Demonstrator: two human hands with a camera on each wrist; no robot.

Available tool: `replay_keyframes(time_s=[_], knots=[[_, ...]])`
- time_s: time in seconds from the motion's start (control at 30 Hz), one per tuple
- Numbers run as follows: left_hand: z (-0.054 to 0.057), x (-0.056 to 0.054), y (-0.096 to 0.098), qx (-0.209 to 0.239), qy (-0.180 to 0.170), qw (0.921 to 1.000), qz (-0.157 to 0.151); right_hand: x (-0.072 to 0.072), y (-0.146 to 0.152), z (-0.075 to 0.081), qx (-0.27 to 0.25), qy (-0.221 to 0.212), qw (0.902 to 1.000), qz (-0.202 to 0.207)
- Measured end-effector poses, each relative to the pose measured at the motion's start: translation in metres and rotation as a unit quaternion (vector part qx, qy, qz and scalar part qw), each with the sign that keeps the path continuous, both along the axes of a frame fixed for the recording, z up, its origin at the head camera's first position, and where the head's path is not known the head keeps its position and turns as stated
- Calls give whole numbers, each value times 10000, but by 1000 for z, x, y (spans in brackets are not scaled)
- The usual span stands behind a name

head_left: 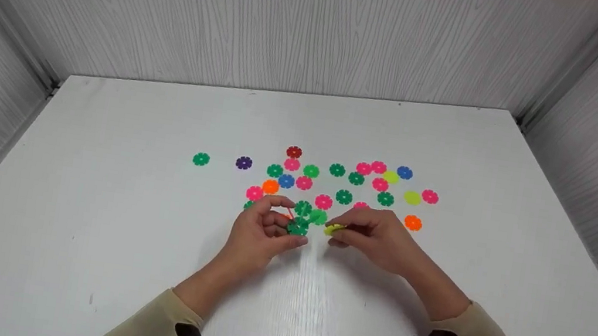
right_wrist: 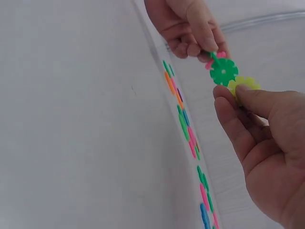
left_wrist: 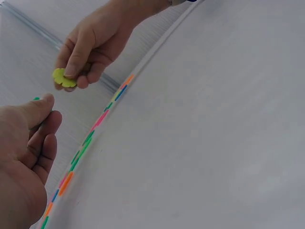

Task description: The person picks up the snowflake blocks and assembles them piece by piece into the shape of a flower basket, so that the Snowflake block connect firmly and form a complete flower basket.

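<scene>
My left hand [head_left: 256, 233] holds a small cluster of joined snowflake discs [head_left: 298, 227], green ones with a pink one among them. In the right wrist view a green disc [right_wrist: 224, 71] of that cluster faces the camera, with pink petals [right_wrist: 208, 65] behind it. My right hand [head_left: 383, 241] pinches a yellow snowflake disc [right_wrist: 244, 84] between thumb and fingers, close to the cluster's right side. In the right wrist view the yellow disc overlaps the green disc's edge; whether they touch I cannot tell. The left fingers partly hide the cluster.
Several loose discs lie scattered on the white table [head_left: 94, 191] beyond the hands, among them a dark red disc [head_left: 294, 152], a purple disc [head_left: 244, 163] and an orange disc [head_left: 413, 223]. Wood-grain panels [head_left: 296, 25] enclose the table at the back and sides.
</scene>
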State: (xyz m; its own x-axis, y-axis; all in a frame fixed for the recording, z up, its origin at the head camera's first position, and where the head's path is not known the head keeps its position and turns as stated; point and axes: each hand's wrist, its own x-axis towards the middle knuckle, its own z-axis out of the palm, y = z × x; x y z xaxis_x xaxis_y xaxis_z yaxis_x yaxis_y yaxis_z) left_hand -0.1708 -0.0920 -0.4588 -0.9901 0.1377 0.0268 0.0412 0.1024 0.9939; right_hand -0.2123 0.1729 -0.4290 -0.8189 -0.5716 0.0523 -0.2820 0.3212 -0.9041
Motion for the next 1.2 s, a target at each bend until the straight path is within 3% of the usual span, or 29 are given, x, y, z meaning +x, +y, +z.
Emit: replay_keyframes(time_s=[0.17,0.33,0.6,0.77,1.2], knots=[[0,1,1,143,-20,9997,-215,3,-20,-6,-471,-136,9985,-261],[0,1,1,287,-68,9987,-409,3,-21,-13,-538,66,9974,-481],[0,2,1,290,-221,9987,-346,3,-19,-19,-722,382,9962,-304],[-1,2,1,353,-215,9983,-402,3,-19,-20,-789,639,9938,-455],[0,3,2,338,-221,9979,-502,3,-21,-19,-1000,387,9937,-313]])
